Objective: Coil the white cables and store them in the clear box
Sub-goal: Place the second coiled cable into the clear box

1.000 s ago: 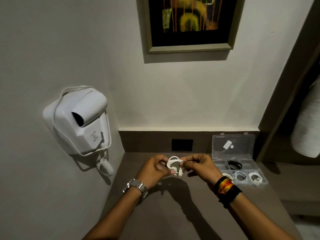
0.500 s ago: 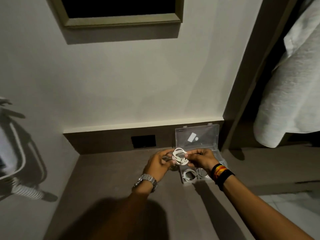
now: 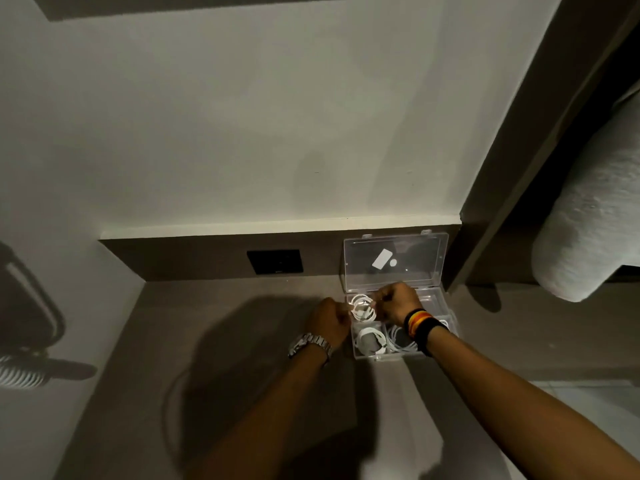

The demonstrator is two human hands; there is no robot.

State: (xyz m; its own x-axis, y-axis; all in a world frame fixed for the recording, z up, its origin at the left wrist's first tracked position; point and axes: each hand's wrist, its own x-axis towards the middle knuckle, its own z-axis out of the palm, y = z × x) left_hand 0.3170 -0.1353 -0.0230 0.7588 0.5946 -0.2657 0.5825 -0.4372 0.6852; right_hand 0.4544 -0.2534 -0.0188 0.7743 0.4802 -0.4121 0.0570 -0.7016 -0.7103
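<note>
Now, with your left hand (image 3: 330, 318) and right hand (image 3: 398, 301) both pinching the coiled white cable (image 3: 363, 307) over the clear box (image 3: 434, 303)'s rear-left compartment, lower it flat and release together so the loops stay wound

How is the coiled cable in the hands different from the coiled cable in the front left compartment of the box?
The held cable is pinched by both hands over the back left compartment; the stored cable lies loose, untouched. The held cable looks bunched; the stored cable forms a wider ring. Both are white.
</note>
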